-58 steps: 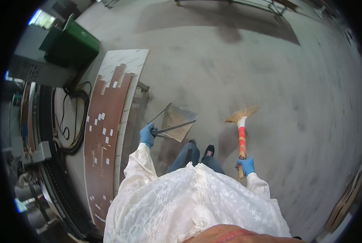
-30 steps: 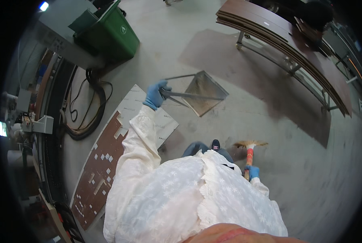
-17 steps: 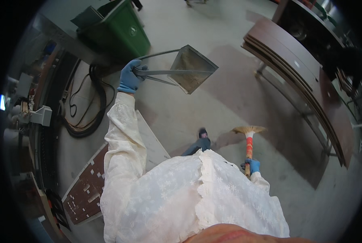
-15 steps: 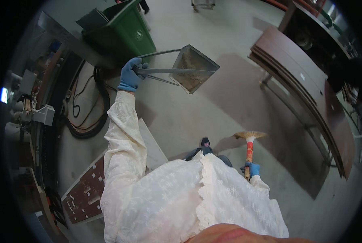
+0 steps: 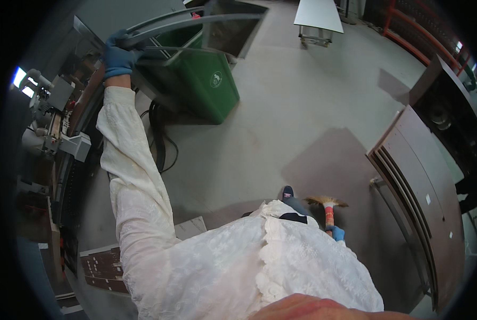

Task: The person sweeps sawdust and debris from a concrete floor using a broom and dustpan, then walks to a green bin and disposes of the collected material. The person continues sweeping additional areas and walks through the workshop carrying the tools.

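Observation:
My left hand (image 5: 119, 56), in a blue glove, is closed around the long grey handle of a metal dustpan (image 5: 229, 33). The arm is stretched out far, and the pan hangs raised at the upper middle, slightly blurred, overlapping the top of a green wheelie bin (image 5: 209, 85). Low at my right side, my right hand (image 5: 336, 233), also gloved in blue, grips a short broom (image 5: 329, 215). Red and white wrapping covers the broom's handle, and its tan bristles fan out above the floor beside my foot.
Stacked brown panels (image 5: 417, 170) rest on a metal stand at right. A white-topped trolley (image 5: 318, 17) stands far ahead. Machinery (image 5: 70, 141) lines the left side, with a black hose (image 5: 156, 133) on the floor near the bin. A brown board (image 5: 102, 269) lies at lower left.
My left hand has carried the dustpan up, forward and left, from over the floor to the bin's top. The bin appears closer. My right hand still holds the broom low.

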Tool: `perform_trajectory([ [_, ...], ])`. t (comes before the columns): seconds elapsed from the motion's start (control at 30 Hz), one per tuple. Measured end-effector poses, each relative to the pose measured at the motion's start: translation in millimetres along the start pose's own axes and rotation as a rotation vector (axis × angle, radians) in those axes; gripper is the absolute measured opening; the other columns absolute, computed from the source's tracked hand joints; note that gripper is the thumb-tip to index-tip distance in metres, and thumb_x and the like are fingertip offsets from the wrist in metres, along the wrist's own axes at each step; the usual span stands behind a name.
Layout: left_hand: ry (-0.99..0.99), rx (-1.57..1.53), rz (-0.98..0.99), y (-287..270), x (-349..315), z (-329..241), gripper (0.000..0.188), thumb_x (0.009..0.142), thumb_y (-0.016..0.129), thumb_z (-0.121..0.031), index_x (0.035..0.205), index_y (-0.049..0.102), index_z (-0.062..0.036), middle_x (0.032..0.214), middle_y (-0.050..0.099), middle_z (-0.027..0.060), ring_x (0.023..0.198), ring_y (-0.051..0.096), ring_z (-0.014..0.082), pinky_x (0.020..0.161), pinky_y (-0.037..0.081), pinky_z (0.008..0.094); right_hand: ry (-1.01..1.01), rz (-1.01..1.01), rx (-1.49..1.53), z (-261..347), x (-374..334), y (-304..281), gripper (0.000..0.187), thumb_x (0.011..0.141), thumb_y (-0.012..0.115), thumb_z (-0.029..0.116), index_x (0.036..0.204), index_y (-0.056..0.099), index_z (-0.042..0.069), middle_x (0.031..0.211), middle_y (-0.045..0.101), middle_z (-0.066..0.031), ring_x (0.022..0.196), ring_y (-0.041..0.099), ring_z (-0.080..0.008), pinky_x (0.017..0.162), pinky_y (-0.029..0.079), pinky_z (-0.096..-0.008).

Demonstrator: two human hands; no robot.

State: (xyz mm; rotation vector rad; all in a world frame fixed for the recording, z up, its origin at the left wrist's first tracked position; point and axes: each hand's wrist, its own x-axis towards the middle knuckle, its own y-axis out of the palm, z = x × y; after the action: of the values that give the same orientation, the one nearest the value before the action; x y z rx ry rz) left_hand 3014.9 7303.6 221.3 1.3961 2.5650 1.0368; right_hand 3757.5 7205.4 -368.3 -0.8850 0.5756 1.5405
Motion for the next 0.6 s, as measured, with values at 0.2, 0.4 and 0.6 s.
perform_trajectory([
  [0.2, 0.151, 0.081, -0.067, -21.5, 158.2, -20.9, 0.012, 0.074, 0.066, -0.011, 0.083, 0.061, -0.0050, 0.084, 0.063, 0.0128, 0.089, 0.060, 0.0300, 0.076, 0.050, 0.0466, 0.188, 0.014, 0.352, 129.9, 84.7, 44.7, 0.024, 0.074, 0.062, 0.006, 0.093, 0.058, -0.007, 0.072, 0.062, -0.0191, 0.053, 0.063, -0.0352, 0.046, 0.054, -0.0421],
  [0.4, 0.267, 0.450, -0.158, -38.7, 285.0, 10.0, 0.014, 0.080, 0.064, -0.017, 0.087, 0.063, -0.0045, 0.086, 0.066, 0.0097, 0.075, 0.061, 0.0223, 0.070, 0.050, 0.0393, 0.051, 0.027, 0.309, 228.2, 116.3, 104.4, 0.027, 0.075, 0.058, 0.003, 0.100, 0.052, -0.004, 0.071, 0.061, -0.0186, 0.053, 0.064, -0.0335, 0.045, 0.055, -0.0406],
  [0.6, 0.286, 0.558, -0.317, -98.9, 412.9, 18.9, 0.019, 0.078, 0.065, -0.021, 0.089, 0.065, -0.0049, 0.082, 0.067, 0.0098, 0.075, 0.059, 0.0200, 0.068, 0.047, 0.0343, 0.072, -0.025, 0.388, 297.6, 139.4, 200.1, 0.028, 0.074, 0.058, 0.004, 0.101, 0.053, -0.003, 0.071, 0.061, -0.0163, 0.053, 0.064, -0.0325, 0.044, 0.054, -0.0398],
])
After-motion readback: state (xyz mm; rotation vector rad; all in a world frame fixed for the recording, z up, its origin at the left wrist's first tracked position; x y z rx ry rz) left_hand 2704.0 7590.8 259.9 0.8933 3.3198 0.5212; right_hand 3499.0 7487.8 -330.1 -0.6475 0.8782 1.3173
